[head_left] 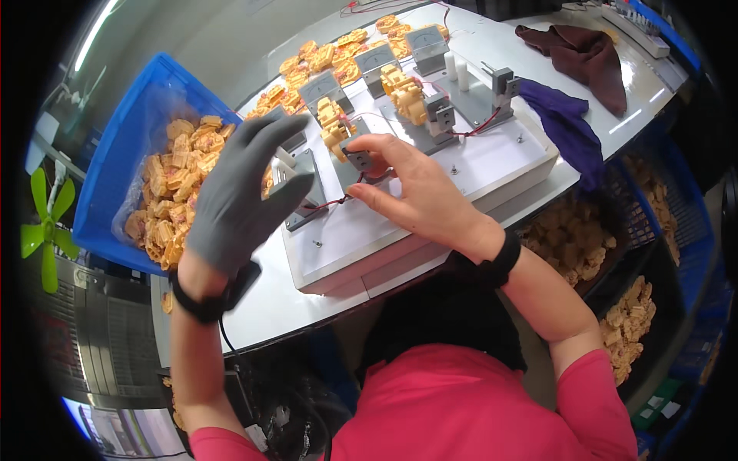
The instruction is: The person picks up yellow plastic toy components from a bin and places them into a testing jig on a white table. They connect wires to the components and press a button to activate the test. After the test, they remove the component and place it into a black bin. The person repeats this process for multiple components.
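Note:
My left hand (234, 192) wears a grey glove and hovers with its fingers spread over the left grey clamp (301, 192) of a white test board (430, 184); it holds nothing. My bare right hand (419, 196) pinches a small grey clamp block (358, 159) on the board, right below a yellow plastic part (333, 123) that stands in the fixture. A second yellow part (405, 92) stands in the neighbouring fixture to the right.
A blue bin (127, 138) of yellow parts sits at my left. More yellow parts (323, 58) and grey meters (377, 58) line the board's far side. Brown cloth (592, 54) and purple cloth (573, 131) lie right. Crates of parts (638, 223) stand below the table's edge.

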Demonstrator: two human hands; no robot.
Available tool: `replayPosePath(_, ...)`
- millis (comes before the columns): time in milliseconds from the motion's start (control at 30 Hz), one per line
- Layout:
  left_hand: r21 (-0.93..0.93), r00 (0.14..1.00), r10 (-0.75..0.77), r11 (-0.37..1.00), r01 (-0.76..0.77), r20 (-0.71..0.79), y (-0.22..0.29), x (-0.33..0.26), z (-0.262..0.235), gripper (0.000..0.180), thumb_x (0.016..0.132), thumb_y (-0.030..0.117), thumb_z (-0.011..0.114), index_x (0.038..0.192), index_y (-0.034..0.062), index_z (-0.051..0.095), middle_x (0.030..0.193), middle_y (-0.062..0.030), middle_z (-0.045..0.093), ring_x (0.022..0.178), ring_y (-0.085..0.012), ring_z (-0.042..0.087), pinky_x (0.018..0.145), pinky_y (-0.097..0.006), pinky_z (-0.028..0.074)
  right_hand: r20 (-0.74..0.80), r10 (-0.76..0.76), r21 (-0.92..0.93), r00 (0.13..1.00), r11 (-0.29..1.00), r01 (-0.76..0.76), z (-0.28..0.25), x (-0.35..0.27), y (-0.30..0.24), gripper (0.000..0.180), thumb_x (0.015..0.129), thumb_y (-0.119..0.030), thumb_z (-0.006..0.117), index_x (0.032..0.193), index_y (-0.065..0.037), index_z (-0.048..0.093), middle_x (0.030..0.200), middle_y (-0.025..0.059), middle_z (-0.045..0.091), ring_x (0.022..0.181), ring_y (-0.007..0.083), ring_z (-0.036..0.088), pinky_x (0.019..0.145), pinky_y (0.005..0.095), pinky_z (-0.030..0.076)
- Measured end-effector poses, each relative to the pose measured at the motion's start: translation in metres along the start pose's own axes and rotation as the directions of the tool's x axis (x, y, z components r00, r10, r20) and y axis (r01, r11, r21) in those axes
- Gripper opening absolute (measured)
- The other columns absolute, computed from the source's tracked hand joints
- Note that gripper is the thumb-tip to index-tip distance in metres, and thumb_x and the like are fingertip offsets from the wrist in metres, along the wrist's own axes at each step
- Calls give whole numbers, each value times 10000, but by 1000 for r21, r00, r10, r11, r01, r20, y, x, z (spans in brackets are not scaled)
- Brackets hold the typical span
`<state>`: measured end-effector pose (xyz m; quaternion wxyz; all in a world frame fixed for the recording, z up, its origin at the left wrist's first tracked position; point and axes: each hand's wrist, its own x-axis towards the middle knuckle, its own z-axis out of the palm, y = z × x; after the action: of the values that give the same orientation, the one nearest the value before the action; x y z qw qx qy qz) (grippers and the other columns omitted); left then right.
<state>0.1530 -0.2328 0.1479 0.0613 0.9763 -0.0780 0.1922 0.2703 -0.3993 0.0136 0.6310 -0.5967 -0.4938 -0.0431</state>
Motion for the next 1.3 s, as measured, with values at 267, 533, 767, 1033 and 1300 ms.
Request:
replayPosePath(267,305,842,146,889,-342,519,-29,84,48,370,741,169,737,1102,138,663,1098,-81,634,1067,-314,583,888,-399,488,-3,9,158,1000,987,-8,-8,-3,1,304,873,-232,730,1087,-49,615,912,117,620,806,212,624,745,336,521)
replayPosePath(533,310,823,200,858,-409,531,-20,94,40,257,737,153,735,990,153,686,1016,-50,641,999,-300,591,809,-408,498,29,-16,159,999,987,11,-16,-3,3,370,849,-219,764,1142,-49,618,970,80,620,849,183,605,794,312,520)
replayPosePath(767,357,845,243,825,-438,476,-17,89,35,237,731,117,746,957,167,696,1008,-48,634,1021,-288,591,820,-390,519,4,-44,164,999,985,43,-12,-2,6,348,819,-174,761,1100,-39,605,975,126,629,854,246,648,792,346,553)
replayPosePath(1033,477,855,168,769,-426,491,-17,84,32,420,718,92,769,1116,190,677,1130,-73,601,1049,-316,592,811,-415,537,-21,-43,160,999,986,46,-8,-1,4,330,810,-164,761,1081,-60,606,912,115,616,819,235,639,770,352,544)
replayPosePath(1300,563,796,-101,760,-324,596,8,90,40,375,801,105,710,1159,183,631,1169,-86,571,947,-307,651,790,-395,553,-37,-84,53,996,995,86,-7,-5,16,229,890,-138,692,1099,-67,630,832,81,632,750,199,626,721,320,517)
